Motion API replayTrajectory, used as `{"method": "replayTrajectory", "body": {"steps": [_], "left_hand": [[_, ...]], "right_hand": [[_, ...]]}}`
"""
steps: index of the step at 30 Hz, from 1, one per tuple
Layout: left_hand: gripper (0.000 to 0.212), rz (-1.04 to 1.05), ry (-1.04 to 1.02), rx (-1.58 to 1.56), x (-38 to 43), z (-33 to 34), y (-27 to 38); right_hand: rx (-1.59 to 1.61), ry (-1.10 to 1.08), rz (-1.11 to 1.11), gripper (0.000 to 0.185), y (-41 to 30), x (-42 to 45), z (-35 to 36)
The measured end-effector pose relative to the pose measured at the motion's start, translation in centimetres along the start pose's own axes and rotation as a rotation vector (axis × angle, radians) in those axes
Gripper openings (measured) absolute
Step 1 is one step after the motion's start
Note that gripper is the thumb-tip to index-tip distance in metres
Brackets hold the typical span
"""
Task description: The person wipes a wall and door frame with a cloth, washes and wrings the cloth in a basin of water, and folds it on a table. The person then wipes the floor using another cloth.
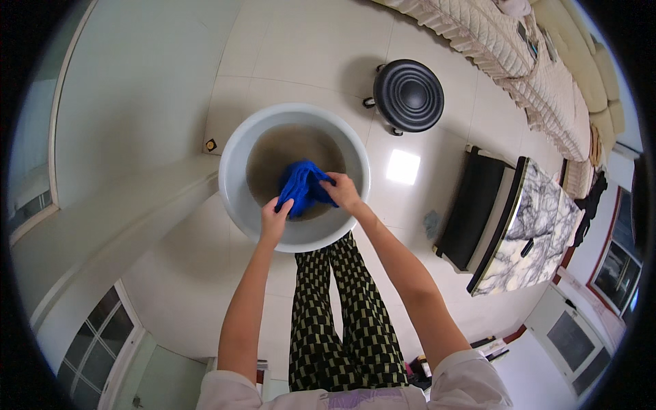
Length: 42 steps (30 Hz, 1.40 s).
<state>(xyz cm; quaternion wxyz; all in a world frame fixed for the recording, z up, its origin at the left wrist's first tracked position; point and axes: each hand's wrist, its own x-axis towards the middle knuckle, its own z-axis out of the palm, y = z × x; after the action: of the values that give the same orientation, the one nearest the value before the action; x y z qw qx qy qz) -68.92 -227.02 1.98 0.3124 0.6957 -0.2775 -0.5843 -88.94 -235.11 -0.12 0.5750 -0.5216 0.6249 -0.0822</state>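
A large white round basin (233, 205) stands on the floor in front of my legs, holding murky brownish water (266, 154). Between my hands a bright blue cloth (303, 182) hangs in folds over the basin, its lower part down at the water. My left hand (275, 218) pinches the cloth's left edge between thumb and fingers. On the right side my right hand (341, 190) grips another edge of it. The part of the cloth beneath its upper folds is hidden.
A black round stool (409, 96) on casters stands beyond the basin to the right. Farther right is a marble-patterned table (538, 230). A sofa with a quilted cover (505, 51) lines the upper right. The wall (138, 92) runs close on the left.
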Motion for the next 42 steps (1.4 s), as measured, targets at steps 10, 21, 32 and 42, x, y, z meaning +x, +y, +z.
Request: {"method": "replayTrajectory", "body": {"steps": [10,21,32,42], "left_hand": [[0.041,-0.021,0.245,0.024,-2.5,-3.5,0.3],[0.022,0.026,0.658,0.059,-3.1,-0.2,-2.7],[0.031,-0.217,0.557,-0.328,-5.8,6.9,4.2],[0.033,-0.086,0.704,0.109,-12.3,8.9,3.6]], "right_hand": [[-0.227,-0.131,-0.132,0.027,-6.8,-1.9,-2.2],[0.375,-0.380,0.257,0.029,-13.5,0.0,-3.5],[-1.445,-0.705,-0.552,0.043,-12.0,4.6,-5.7],[-1.101,-1.314,-0.334,0.056,-13.3,3.5,-1.7]]}}
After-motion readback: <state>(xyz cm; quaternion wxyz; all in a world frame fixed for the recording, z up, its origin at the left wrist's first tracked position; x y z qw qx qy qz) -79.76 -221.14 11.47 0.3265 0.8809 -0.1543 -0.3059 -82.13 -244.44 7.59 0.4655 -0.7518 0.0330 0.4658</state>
